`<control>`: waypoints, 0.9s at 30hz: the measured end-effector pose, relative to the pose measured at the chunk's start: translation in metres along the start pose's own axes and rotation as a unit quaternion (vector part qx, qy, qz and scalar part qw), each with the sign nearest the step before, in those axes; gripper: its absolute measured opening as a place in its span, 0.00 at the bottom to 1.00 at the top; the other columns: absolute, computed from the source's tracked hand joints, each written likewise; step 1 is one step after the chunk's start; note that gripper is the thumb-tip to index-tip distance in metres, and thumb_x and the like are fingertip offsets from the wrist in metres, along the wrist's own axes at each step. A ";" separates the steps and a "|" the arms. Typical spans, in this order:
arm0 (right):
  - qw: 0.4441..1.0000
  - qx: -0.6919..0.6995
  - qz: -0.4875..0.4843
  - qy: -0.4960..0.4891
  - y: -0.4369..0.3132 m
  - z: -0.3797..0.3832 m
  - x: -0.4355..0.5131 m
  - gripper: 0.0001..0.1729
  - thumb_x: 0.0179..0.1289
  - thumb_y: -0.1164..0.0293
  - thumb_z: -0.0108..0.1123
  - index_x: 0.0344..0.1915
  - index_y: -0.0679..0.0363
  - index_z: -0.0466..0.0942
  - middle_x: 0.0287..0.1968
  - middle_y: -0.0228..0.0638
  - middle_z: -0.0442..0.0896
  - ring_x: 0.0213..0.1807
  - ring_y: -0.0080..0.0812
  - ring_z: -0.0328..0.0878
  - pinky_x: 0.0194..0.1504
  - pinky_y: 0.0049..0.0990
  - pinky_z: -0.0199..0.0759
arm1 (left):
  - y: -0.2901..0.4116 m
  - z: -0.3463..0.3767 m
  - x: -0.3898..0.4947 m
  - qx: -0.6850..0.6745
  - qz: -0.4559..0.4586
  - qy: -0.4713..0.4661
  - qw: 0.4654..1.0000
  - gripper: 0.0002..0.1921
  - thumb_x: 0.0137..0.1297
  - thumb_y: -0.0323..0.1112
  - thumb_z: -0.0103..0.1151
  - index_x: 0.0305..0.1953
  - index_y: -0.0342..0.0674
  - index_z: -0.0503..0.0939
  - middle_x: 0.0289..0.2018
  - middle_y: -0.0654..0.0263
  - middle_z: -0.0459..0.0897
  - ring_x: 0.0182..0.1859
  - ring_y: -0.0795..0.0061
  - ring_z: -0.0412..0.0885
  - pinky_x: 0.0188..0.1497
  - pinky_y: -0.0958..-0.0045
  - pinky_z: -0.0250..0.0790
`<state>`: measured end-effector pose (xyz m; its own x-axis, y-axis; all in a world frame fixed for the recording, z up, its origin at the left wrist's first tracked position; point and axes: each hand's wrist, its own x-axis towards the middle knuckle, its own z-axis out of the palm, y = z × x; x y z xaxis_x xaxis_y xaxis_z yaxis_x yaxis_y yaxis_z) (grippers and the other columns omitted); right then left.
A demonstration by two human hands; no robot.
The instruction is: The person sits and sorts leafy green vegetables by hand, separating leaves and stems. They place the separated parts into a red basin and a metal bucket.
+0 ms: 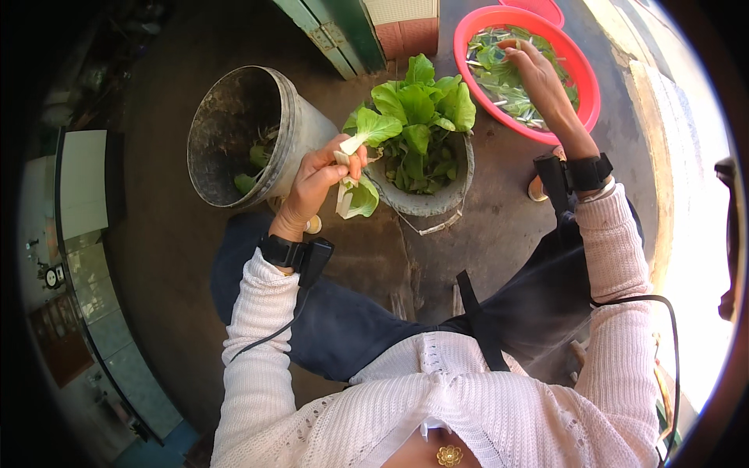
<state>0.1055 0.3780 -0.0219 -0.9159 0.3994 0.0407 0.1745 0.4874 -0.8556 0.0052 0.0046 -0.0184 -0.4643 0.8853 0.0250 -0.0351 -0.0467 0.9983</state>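
Observation:
My left hand [313, 181] grips a few leafy greens with pale, broken-looking stalks; one leaf [377, 127] points up and away, another [363, 198] hangs below the fingers. Just beyond it stands a grey bucket [436, 205] with a wire handle, filled with upright leafy greens [416, 105]. Over a red plastic basin [590, 108] is my right hand [535, 73], its fingers bent above cut leaves and stalk pieces [521, 105] that lie in what looks like water. A green leaf shows beneath those fingers; whether they hold it cannot be made out.
To the left, a dirty pale bucket [310, 117] leans with its mouth towards me, a few leaves [246, 182] inside. A green door frame [336, 38] and a tiled wall end [406, 35] stand ahead. Part of another red plastic item [541, 9] shows behind the basin.

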 end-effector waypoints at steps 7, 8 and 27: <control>0.947 -0.245 -0.041 0.205 0.030 -0.016 0.031 0.37 0.70 0.45 0.51 0.62 0.66 0.70 0.57 0.51 0.79 0.62 0.49 0.74 0.61 0.37 0.67 | 0.003 0.004 -0.004 -0.004 0.008 -0.030 0.999 0.12 0.55 0.26 0.44 0.36 0.33 0.79 0.44 0.62 0.75 0.39 0.77 0.71 0.42 0.76 0.67; 0.987 -0.103 -0.037 0.119 0.023 -0.006 0.023 0.33 0.72 0.50 0.52 0.60 0.68 0.72 0.54 0.50 0.81 0.60 0.43 0.77 0.59 0.34 0.69 | 0.003 0.004 -0.003 -0.002 0.016 -0.044 0.999 0.14 0.54 0.26 0.44 0.38 0.33 0.79 0.44 0.62 0.75 0.38 0.78 0.71 0.41 0.76 0.67; 0.906 0.372 0.062 -0.193 -0.064 0.060 -0.061 0.20 0.62 0.67 0.69 0.51 0.63 0.76 0.35 0.24 0.81 0.32 0.15 0.73 0.37 0.17 0.68 | -0.008 0.026 -0.003 -0.010 -0.132 0.073 0.989 0.16 0.77 0.44 0.42 0.33 0.40 0.71 0.25 0.74 0.65 0.27 0.85 0.60 0.32 0.81 0.54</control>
<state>0.1284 0.2762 -0.0002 -0.9892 0.0450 -0.1394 0.1234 -0.2575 -0.9584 0.0302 0.0144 -0.0250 -0.5591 0.7920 -0.2452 -0.1883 0.1667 0.9679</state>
